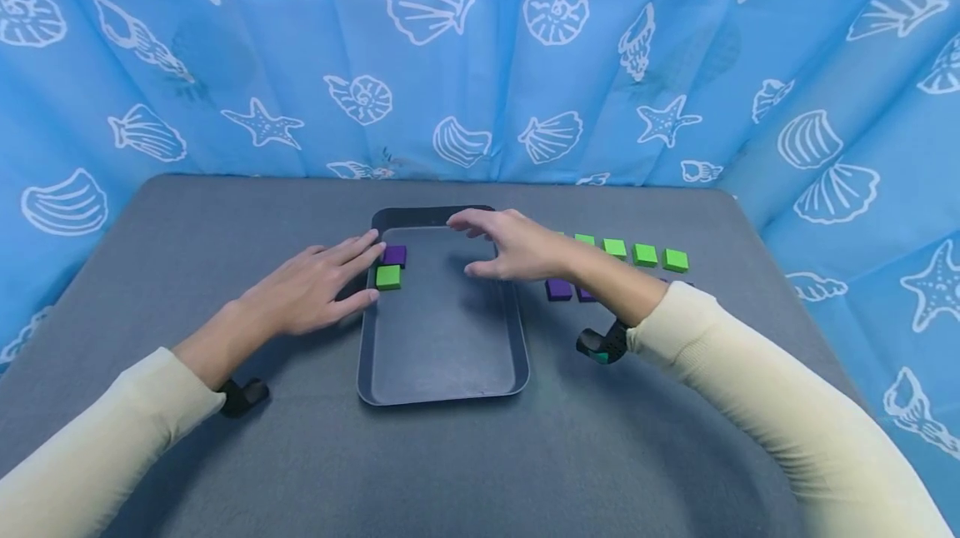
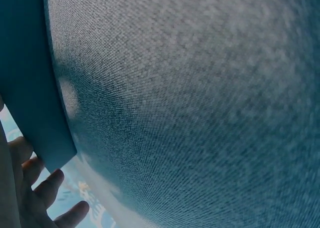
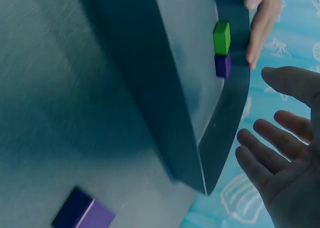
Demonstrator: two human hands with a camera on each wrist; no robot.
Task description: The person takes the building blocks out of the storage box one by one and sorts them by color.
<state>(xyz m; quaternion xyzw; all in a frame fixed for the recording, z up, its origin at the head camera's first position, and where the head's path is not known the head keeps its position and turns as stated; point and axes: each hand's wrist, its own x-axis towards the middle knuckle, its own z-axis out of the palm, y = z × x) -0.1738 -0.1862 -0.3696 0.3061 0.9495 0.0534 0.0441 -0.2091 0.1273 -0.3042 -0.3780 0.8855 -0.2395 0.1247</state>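
A dark grey tray (image 1: 442, 398) lies on the table, with a purple block (image 1: 395, 256) and a green block (image 1: 388, 277) side by side along its left wall. My left hand (image 1: 322, 284) rests at the tray's left rim, fingers stretched toward the two blocks. Over the tray's right side hovers my right hand (image 1: 510, 246), thumb and fingers spread apart with nothing between them. In the right wrist view the same green block (image 3: 221, 38) and purple block (image 3: 223, 66) sit against the tray wall beyond the right hand (image 3: 285, 143).
Right of the tray, a row of green blocks (image 1: 614, 249) runs behind a row of purple blocks (image 1: 558, 290), partly hidden by my right forearm. The grey table (image 1: 450, 471) extends all around. A blue shell-patterned curtain (image 1: 480, 55) hangs behind it.
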